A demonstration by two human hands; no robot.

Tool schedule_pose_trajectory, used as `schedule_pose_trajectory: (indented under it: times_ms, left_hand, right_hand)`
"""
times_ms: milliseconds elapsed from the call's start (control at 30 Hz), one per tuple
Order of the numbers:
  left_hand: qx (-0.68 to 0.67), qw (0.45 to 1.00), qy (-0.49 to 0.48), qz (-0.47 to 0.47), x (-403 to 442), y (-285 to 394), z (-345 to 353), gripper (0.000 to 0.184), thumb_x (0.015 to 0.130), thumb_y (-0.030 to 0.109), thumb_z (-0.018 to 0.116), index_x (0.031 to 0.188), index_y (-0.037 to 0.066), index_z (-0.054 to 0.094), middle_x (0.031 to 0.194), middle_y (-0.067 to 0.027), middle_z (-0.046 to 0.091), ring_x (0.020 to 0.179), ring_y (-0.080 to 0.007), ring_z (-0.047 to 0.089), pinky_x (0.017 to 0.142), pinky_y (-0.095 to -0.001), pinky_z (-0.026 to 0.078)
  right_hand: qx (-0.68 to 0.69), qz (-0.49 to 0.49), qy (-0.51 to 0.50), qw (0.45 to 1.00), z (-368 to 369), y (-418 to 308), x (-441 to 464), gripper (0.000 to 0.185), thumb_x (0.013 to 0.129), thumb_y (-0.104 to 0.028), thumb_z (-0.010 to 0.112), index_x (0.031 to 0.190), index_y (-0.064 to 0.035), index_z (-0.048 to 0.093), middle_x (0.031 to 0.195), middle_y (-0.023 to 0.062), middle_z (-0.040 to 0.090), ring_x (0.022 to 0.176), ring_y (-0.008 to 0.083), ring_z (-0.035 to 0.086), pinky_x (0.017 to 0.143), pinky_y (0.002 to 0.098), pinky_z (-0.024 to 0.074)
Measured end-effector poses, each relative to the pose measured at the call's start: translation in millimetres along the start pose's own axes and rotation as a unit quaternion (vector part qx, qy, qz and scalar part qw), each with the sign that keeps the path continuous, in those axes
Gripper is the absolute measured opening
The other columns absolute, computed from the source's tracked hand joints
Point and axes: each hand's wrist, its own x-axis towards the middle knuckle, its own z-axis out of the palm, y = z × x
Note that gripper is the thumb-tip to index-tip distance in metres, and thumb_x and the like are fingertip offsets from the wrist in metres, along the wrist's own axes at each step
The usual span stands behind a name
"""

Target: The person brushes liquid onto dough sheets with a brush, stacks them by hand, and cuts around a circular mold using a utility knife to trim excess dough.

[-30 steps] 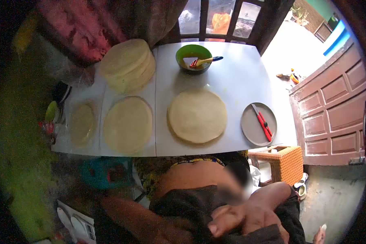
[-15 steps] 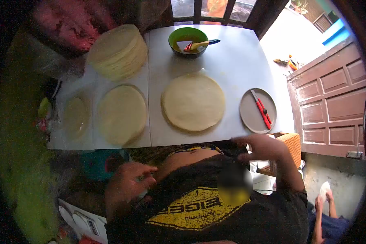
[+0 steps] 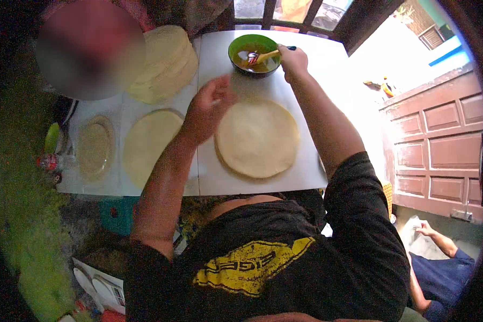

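Observation:
My right hand (image 3: pixel 295 63) grips the dark end of the handle of a basting brush (image 3: pixel 269 55). The brush's reddish head rests in a green bowl (image 3: pixel 254 38) of yellowish liquid at the table's far side. My left hand (image 3: pixel 212 102) hovers empty between the bowl and a stack of round, flat dough sheets (image 3: pixel 258 138), its fingers loosely bent and apart, slightly blurred. Partly behind my left forearm lies another pale dough round (image 3: pixel 150 145). A tall pile of similar rounds (image 3: pixel 163 64) stands at the back left.
A clear round plate or lid (image 3: pixel 95 150) lies on the left of the white table (image 3: pixel 316 86). Past its left edge is a red-labelled bottle (image 3: pixel 49 162). A brown panelled door (image 3: pixel 434 139) stands at right. Below it, another person (image 3: pixel 440 273) holds something pale.
Both hands have moved from near my body forward over the table. My right hand has taken hold of the brush handle. My right arm now covers most of the plate with the red-handled cutter.

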Motion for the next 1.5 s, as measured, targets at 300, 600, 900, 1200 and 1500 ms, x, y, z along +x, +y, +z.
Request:
schedule_pose_trajectory:
  times_ms: [300, 600, 900, 1200, 1500]
  left_hand:
    - [-0.200, 0.958, 0.107, -0.175, 85.4, -48.4, 28.2, 0.064, 0.094, 0.056, 0.048, 0.134, 0.005, 0.049, 0.128, -0.0105, 0.054, 0.107, -0.0224, 0.056, 0.088, -0.0345, 0.046]
    - [-0.292, 0.926, 0.142, -0.195, 90.1, -51.6, 37.2, 0.082, 0.094, 0.068, 0.026, 0.139, 0.002, 0.046, 0.126, -0.0083, 0.056, 0.099, -0.0188, 0.053, 0.085, -0.0312, 0.039]
    - [-0.308, 0.919, 0.119, -0.218, 93.4, -52.7, 28.4, 0.090, 0.092, 0.072, 0.020, 0.140, 0.000, 0.044, 0.134, -0.0092, 0.053, 0.100, -0.0187, 0.052, 0.086, -0.0321, 0.038]
    - [-0.281, 0.932, 0.089, -0.211, 93.9, -44.6, 26.7, 0.092, 0.092, 0.074, 0.018, 0.141, 0.000, 0.043, 0.135, -0.0099, 0.053, 0.106, -0.0199, 0.052, 0.088, -0.0325, 0.037]
    - [-0.295, 0.928, 0.069, -0.216, 94.1, -38.0, 26.4, 0.095, 0.091, 0.074, 0.019, 0.145, -0.002, 0.035, 0.140, -0.0130, 0.048, 0.116, -0.0242, 0.050, 0.102, -0.0366, 0.034]
  right_hand:
    - [-0.175, -0.239, -0.128, 0.947, 54.1, -25.6, -4.2, 0.041, 0.092, -0.042, 0.055, 0.101, -0.0030, 0.065, 0.089, 0.0223, 0.067, 0.084, 0.0379, 0.065, 0.077, 0.0464, 0.0497]
    - [-0.064, -0.245, -0.112, 0.961, 57.2, -23.7, -17.6, 0.039, 0.095, -0.039, 0.054, 0.102, -0.0005, 0.060, 0.088, 0.0207, 0.069, 0.084, 0.0361, 0.067, 0.076, 0.0424, 0.0528]
    - [0.100, -0.187, -0.113, 0.971, 72.4, 5.1, -2.2, 0.035, 0.099, -0.036, 0.052, 0.101, -0.0012, 0.060, 0.071, 0.0055, 0.061, 0.055, 0.0124, 0.058, 0.051, 0.0273, 0.0476]
    - [0.026, -0.242, -0.114, 0.963, 72.0, 12.2, 4.2, 0.043, 0.096, -0.044, 0.050, 0.107, -0.0036, 0.061, 0.091, 0.0193, 0.068, 0.088, 0.0366, 0.066, 0.079, 0.0426, 0.0510]
    - [0.127, -0.179, -0.137, 0.966, 71.8, 6.6, 0.8, 0.036, 0.098, -0.038, 0.053, 0.099, -0.0021, 0.056, 0.067, 0.0032, 0.057, 0.050, 0.0117, 0.055, 0.045, 0.0257, 0.0443]
